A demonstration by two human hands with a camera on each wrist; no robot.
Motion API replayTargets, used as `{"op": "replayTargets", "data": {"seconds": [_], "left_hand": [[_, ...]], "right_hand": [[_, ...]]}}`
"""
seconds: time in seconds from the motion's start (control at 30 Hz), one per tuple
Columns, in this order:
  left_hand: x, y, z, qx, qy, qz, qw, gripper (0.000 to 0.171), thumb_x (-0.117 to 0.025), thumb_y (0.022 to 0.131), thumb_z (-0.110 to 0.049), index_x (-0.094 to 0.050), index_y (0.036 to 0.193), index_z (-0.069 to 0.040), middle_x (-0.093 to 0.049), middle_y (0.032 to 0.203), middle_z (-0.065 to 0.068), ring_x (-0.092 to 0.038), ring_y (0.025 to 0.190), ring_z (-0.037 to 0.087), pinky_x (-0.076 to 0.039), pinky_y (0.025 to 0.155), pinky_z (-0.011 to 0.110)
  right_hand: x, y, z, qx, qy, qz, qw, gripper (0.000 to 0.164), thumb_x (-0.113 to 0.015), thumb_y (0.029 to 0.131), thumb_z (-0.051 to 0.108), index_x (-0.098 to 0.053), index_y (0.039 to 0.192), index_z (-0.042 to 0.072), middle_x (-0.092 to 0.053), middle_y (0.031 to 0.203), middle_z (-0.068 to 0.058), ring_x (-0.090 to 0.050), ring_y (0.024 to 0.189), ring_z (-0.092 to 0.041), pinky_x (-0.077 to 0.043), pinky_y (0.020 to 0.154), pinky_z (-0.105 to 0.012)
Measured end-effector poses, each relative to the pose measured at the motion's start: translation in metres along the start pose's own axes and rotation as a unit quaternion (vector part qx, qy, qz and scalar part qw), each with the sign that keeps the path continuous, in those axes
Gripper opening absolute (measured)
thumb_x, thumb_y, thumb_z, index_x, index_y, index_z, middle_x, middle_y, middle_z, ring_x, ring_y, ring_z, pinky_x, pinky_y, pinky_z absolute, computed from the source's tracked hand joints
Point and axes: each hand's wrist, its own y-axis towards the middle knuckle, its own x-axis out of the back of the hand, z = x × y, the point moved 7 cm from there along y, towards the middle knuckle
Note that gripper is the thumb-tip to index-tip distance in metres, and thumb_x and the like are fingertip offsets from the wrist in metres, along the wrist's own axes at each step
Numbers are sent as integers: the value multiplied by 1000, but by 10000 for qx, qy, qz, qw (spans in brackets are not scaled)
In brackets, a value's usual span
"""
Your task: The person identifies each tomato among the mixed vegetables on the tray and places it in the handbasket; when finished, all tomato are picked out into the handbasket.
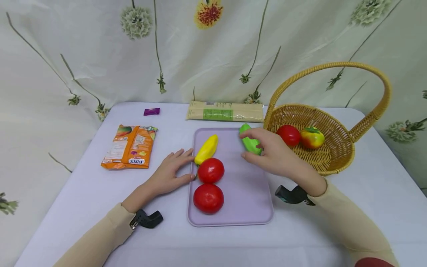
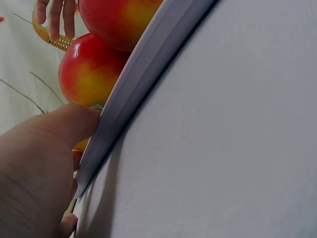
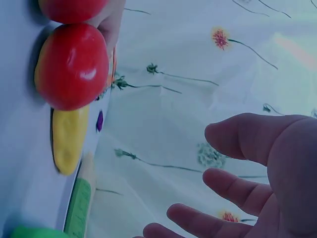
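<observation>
A lilac tray [image 1: 245, 200] carries two red tomato-like fruits [image 1: 208, 198], a yellow pepper [image 1: 207, 149] and a green vegetable [image 1: 251, 142], perhaps a pepper. My left hand [image 1: 173, 172] touches the tray's left edge, its fingers spread flat on the table and its thumb at the rim beside the fruits. Above the tray's right side hovers my right hand [image 1: 275, 152], fingers loosely bent and parted, overlapping part of the green vegetable in the head view. In the right wrist view nothing lies between the thumb and fingers of that hand [image 3: 257, 188].
At the right stands a wicker basket [image 1: 341, 155] with a tall handle, holding a red fruit [image 1: 288, 135] and a red-yellow one [image 1: 312, 138]. A long beige packet [image 1: 247, 112] lies behind the tray. An orange snack bag [image 1: 131, 147] and small purple sweet [image 1: 151, 111] lie left.
</observation>
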Motion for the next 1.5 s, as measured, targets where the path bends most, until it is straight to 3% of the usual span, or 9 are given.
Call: {"op": "replayTargets", "data": {"seconds": [0.27, 0.5, 0.7, 1.13, 1.5], "left_hand": [[0, -1, 0, 1, -11, -18, 10000, 61, -70, 92, -34, -54, 148, -17, -41, 164, 9, -27, 154, 44, -16, 124, 69], [2, -1, -2, -32, -28, -10, 10000, 62, -71, 91, -34, -54, 148, -17, -40, 164, 9, -27, 154, 44, -16, 123, 70], [1, -1, -3, -74, -40, -10, 10000, 61, -71, 91, -34, -54, 148, -17, -41, 164, 9, -28, 154, 43, -17, 123, 70], [3, -2, -3, -78, 6, -104, 9999, 61, -72, 90, -33, -56, 147, -16, -43, 162, 10, -30, 153, 44, -18, 123, 70], [1, -1, -2, -51, 13, -32, 10000, 59, -70, 92, -34, -55, 147, -16, -42, 163, 9, -29, 153, 44, -16, 124, 69]], "right_hand": [[-38, 19, 26, 572, 145, 424, 9974, 44, -72, 90, 18, -62, 131, 7, -67, 132, -9, -61, 124, -27, -59, 95, -47], [-65, 25, 33, 556, 477, 811, 9940, 44, -70, 91, 17, -62, 133, 8, -65, 135, -9, -58, 128, -30, -57, 97, -47], [-85, 27, 26, 492, 540, 1125, 9910, 44, -69, 92, 18, -63, 135, 11, -62, 136, -9, -59, 120, -25, -59, 90, -41], [-102, 31, 18, 296, 655, 1393, 9876, 45, -69, 95, 22, -61, 138, 12, -63, 134, -7, -59, 117, -19, -58, 94, -34], [-103, 33, 12, 368, 283, 1621, 9857, 43, -71, 94, 18, -62, 135, 11, -67, 129, -8, -61, 112, -21, -56, 94, -34]]}}
